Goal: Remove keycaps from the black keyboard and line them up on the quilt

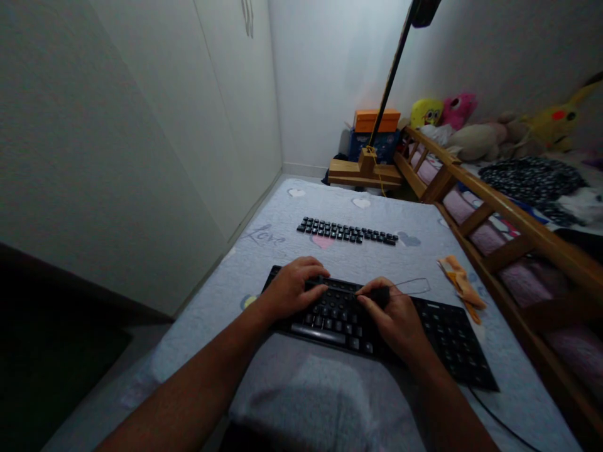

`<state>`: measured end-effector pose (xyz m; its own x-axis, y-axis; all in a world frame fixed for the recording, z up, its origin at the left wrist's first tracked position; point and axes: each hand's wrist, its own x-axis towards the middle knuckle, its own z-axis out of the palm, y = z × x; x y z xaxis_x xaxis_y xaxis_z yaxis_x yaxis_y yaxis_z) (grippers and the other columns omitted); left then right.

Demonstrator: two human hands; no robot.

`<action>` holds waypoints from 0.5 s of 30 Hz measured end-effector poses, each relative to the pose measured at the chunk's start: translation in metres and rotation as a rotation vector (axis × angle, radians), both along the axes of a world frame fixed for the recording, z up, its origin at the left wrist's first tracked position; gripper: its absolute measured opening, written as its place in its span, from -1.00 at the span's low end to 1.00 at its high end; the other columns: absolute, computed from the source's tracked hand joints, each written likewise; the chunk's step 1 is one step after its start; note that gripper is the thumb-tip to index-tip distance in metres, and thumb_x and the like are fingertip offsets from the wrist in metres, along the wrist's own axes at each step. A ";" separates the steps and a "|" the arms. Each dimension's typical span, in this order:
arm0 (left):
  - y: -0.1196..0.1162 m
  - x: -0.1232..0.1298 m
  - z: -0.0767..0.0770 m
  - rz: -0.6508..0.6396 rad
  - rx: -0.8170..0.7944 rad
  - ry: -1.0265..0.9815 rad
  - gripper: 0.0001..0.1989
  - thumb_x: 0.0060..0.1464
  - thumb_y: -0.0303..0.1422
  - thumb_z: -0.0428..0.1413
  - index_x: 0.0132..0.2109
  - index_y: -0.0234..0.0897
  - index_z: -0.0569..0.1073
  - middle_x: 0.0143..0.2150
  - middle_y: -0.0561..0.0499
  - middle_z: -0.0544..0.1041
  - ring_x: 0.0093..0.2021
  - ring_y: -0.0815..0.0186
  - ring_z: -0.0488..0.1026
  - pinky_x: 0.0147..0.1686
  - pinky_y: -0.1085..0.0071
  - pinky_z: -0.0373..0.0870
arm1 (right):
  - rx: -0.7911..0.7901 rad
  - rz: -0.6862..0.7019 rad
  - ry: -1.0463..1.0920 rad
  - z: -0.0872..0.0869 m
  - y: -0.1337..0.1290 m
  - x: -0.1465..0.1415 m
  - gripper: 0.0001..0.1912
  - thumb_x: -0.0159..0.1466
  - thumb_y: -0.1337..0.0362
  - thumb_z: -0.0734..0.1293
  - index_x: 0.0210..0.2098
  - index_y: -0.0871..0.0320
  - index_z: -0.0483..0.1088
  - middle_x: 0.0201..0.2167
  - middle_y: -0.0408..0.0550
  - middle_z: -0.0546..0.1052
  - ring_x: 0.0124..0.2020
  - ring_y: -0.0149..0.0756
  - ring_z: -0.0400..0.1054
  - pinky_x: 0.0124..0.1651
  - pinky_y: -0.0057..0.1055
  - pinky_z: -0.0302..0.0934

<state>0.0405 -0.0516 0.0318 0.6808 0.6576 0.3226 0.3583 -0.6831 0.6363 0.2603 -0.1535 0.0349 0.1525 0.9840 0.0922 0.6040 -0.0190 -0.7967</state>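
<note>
- Beyond the keyboard [318, 333]: loose keycaps [348, 231] lined up; right, orange item [460, 282], wooden rail [518, 207].
- Right hand [396, 320] pinches wire tool [381, 295], blocking keys; can't tell left hand [296, 289] grip.
- Keyboard black, on bedsheet [277, 207], upper rows partly bare.

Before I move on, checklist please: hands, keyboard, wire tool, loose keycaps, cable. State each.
1. Long black keyboard resting on pale blue patterned cloth: ok.
2. Left hand on the keyboard: ok, over its upper left part.
3. Black-handled thin-wire tool in the right hand: ok, its wire loop pointing outward to the right.
4. Loose square black keycaps clear of the keyboard: ok, in rows beyond it.
5. Thin black cable plugged in: cannot tell, it runs out of frame.
</note>
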 end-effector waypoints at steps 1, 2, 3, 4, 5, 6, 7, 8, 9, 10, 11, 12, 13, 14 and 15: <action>-0.005 0.005 0.001 -0.056 0.012 0.026 -0.77 0.09 -0.34 0.13 -0.09 -0.22 0.52 -0.10 -0.09 0.52 -0.05 0.20 0.43 0.01 0.25 0.37 | 0.017 0.005 -0.009 -0.001 0.000 -0.003 -0.91 0.22 0.24 0.29 -0.33 0.12 0.41 -0.42 -0.10 0.55 -0.39 -0.28 0.44 -0.27 -0.38 0.25; -0.010 0.008 0.001 -0.086 0.025 0.044 -0.75 0.08 -0.34 0.15 -0.07 -0.22 0.52 -0.09 -0.10 0.52 -0.04 0.19 0.42 0.01 0.24 0.37 | 0.037 0.011 -0.021 -0.002 0.000 -0.005 -0.91 0.23 0.25 0.29 -0.33 0.12 0.41 -0.41 -0.10 0.55 -0.38 -0.27 0.44 -0.26 -0.38 0.26; -0.013 0.011 0.001 -0.108 0.035 0.056 -0.73 0.08 -0.34 0.16 -0.05 -0.22 0.51 -0.09 -0.11 0.52 -0.04 0.19 0.42 0.01 0.23 0.37 | 0.059 0.017 -0.034 -0.003 -0.001 -0.007 -0.91 0.24 0.26 0.28 -0.33 0.12 0.41 -0.40 -0.10 0.55 -0.36 -0.27 0.44 -0.24 -0.38 0.26; -0.014 0.013 0.000 -0.118 0.041 0.062 -0.71 0.07 -0.34 0.16 -0.03 -0.22 0.50 -0.09 -0.11 0.52 -0.04 0.18 0.42 0.01 0.23 0.37 | 0.083 0.022 -0.046 -0.004 -0.001 -0.009 -0.91 0.24 0.26 0.28 -0.33 0.12 0.41 -0.39 -0.09 0.55 -0.34 -0.26 0.44 -0.22 -0.37 0.26; -0.015 0.014 -0.001 -0.121 0.044 0.064 -0.70 0.07 -0.34 0.17 -0.02 -0.22 0.50 -0.08 -0.11 0.52 -0.04 0.18 0.42 0.00 0.23 0.37 | 0.108 0.027 -0.056 -0.005 -0.001 -0.011 -0.92 0.24 0.26 0.28 -0.33 0.11 0.41 -0.37 -0.08 0.55 -0.32 -0.25 0.44 -0.21 -0.36 0.26; -0.016 0.015 -0.002 -0.119 0.046 0.063 -0.69 0.07 -0.34 0.17 -0.01 -0.22 0.49 -0.08 -0.11 0.52 -0.04 0.18 0.42 0.00 0.23 0.37 | 0.131 0.031 -0.064 -0.005 -0.002 -0.012 -0.92 0.25 0.26 0.28 -0.32 0.11 0.41 -0.36 -0.08 0.55 -0.31 -0.25 0.43 -0.20 -0.35 0.26; -0.016 0.015 -0.003 -0.113 0.046 0.062 -0.69 0.06 -0.34 0.18 -0.01 -0.21 0.49 -0.07 -0.11 0.51 -0.04 0.18 0.42 0.00 0.24 0.37 | 0.150 0.038 -0.068 -0.006 -0.002 -0.013 -0.92 0.25 0.26 0.29 -0.32 0.11 0.41 -0.35 -0.07 0.55 -0.30 -0.24 0.44 -0.18 -0.35 0.27; -0.016 0.016 -0.004 -0.107 0.047 0.062 -0.69 0.06 -0.34 0.18 -0.01 -0.21 0.49 -0.07 -0.11 0.51 -0.04 0.18 0.42 0.00 0.24 0.37 | 0.164 0.045 -0.072 -0.006 -0.002 -0.014 -0.92 0.25 0.26 0.29 -0.31 0.11 0.41 -0.35 -0.07 0.55 -0.29 -0.24 0.44 -0.18 -0.35 0.27; -0.016 0.016 -0.005 -0.099 0.048 0.061 -0.69 0.06 -0.34 0.18 -0.02 -0.21 0.49 -0.07 -0.11 0.52 -0.04 0.18 0.43 -0.01 0.25 0.38 | 0.174 0.053 -0.076 -0.007 -0.002 -0.015 -0.92 0.25 0.27 0.29 -0.30 0.11 0.41 -0.34 -0.07 0.55 -0.28 -0.24 0.44 -0.17 -0.34 0.27; -0.016 0.016 -0.006 -0.094 0.050 0.061 -0.70 0.06 -0.34 0.19 -0.02 -0.22 0.50 -0.08 -0.11 0.52 -0.05 0.18 0.43 -0.02 0.26 0.38 | 0.183 0.063 -0.079 -0.007 -0.003 -0.016 -0.93 0.25 0.27 0.29 -0.29 0.11 0.41 -0.34 -0.07 0.55 -0.27 -0.24 0.44 -0.16 -0.34 0.27; -0.016 0.017 -0.008 -0.090 0.052 0.060 -0.70 0.06 -0.33 0.19 -0.03 -0.23 0.50 -0.08 -0.11 0.52 -0.05 0.18 0.43 -0.03 0.27 0.38 | 0.189 0.074 -0.084 -0.006 -0.003 -0.018 -0.93 0.26 0.28 0.29 -0.29 0.11 0.41 -0.33 -0.07 0.55 -0.27 -0.24 0.44 -0.16 -0.34 0.28; -0.016 0.017 -0.009 -0.087 0.056 0.058 -0.71 0.06 -0.33 0.19 -0.04 -0.23 0.50 -0.09 -0.10 0.53 -0.06 0.18 0.43 -0.04 0.28 0.38 | 0.197 0.085 -0.090 -0.006 -0.003 -0.019 -0.93 0.26 0.29 0.29 -0.28 0.11 0.41 -0.33 -0.07 0.55 -0.26 -0.24 0.44 -0.15 -0.34 0.28; -0.017 0.018 -0.011 -0.086 0.060 0.056 -0.72 0.06 -0.33 0.19 -0.05 -0.24 0.51 -0.11 -0.10 0.53 -0.07 0.19 0.44 -0.05 0.29 0.38 | 0.207 0.093 -0.095 -0.006 -0.003 -0.020 -0.93 0.26 0.29 0.29 -0.28 0.11 0.41 -0.33 -0.07 0.55 -0.26 -0.24 0.44 -0.15 -0.34 0.28; -0.017 0.019 -0.012 -0.084 0.067 0.053 -0.74 0.07 -0.32 0.19 -0.07 -0.24 0.52 -0.13 -0.09 0.53 -0.09 0.20 0.44 -0.06 0.30 0.39 | 0.218 0.101 -0.100 -0.006 -0.003 -0.021 -0.94 0.26 0.29 0.29 -0.28 0.11 0.41 -0.33 -0.07 0.55 -0.26 -0.24 0.44 -0.15 -0.34 0.28; -0.017 0.019 -0.014 -0.082 0.075 0.051 -0.76 0.08 -0.32 0.18 -0.08 -0.24 0.52 -0.15 -0.08 0.54 -0.10 0.21 0.44 -0.08 0.31 0.39 | 0.231 0.108 -0.104 -0.006 -0.003 -0.021 -0.94 0.26 0.30 0.29 -0.28 0.11 0.41 -0.33 -0.07 0.55 -0.26 -0.24 0.44 -0.16 -0.34 0.28</action>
